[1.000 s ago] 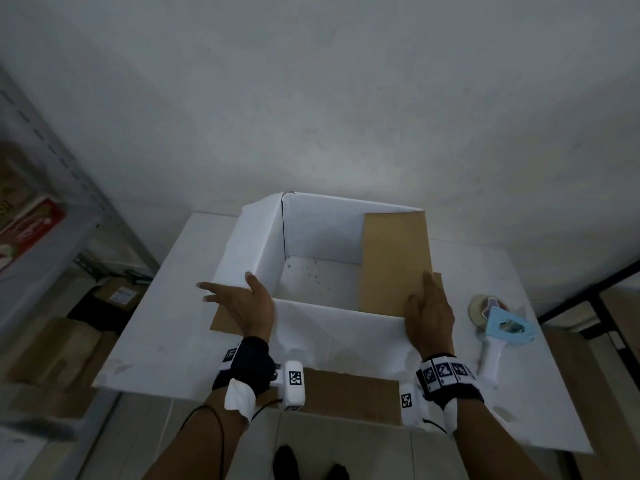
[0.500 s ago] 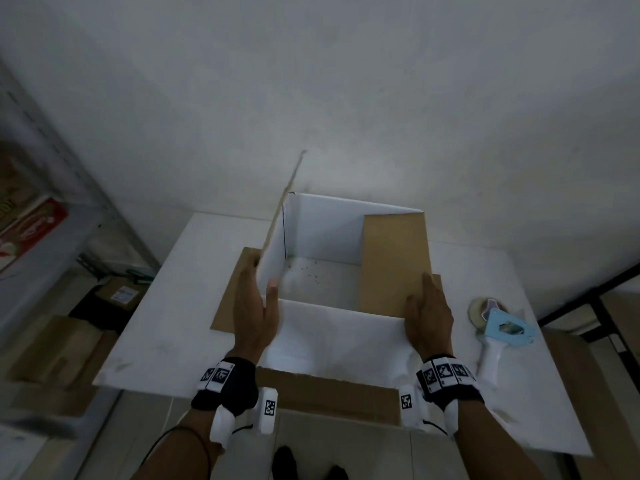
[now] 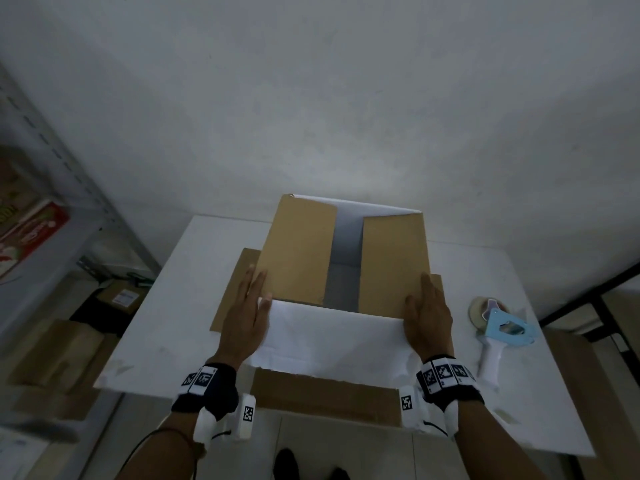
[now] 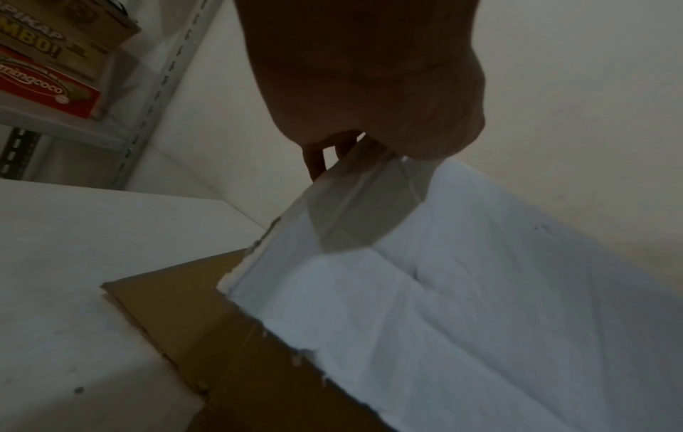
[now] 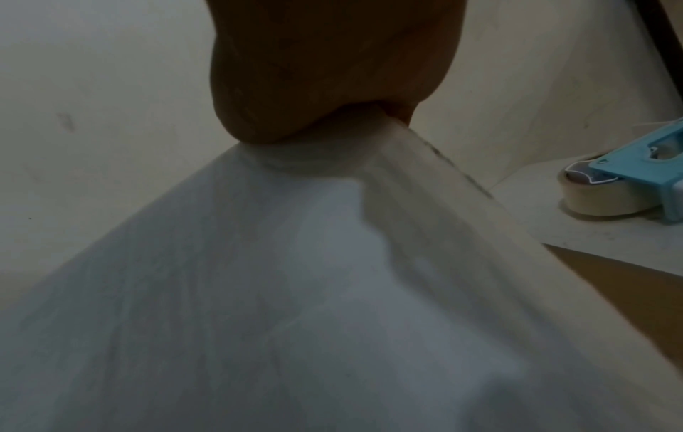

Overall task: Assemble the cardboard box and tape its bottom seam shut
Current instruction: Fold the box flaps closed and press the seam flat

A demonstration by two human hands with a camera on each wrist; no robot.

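Observation:
A cardboard box, white outside and brown inside, stands on the white table. Its two brown side flaps are folded inward, the left flap and the right flap, with a gap between them. My left hand lies flat with straight fingers on the near left corner of the box, at the left flap's edge. My right hand rests flat on the near right corner, on the right flap. In the wrist views the palms press down on the white near wall.
A light-blue tape dispenser with a tape roll lies on the table to the right of the box. Bottom flaps spread out flat past the near table edge and to the left. Metal shelving with cartons stands at the left; a wall is behind.
The left side flap swung from spread outward, through upright, to folded inward over the opening. My left hand followed it to the box's near left corner. The right hand stayed put.

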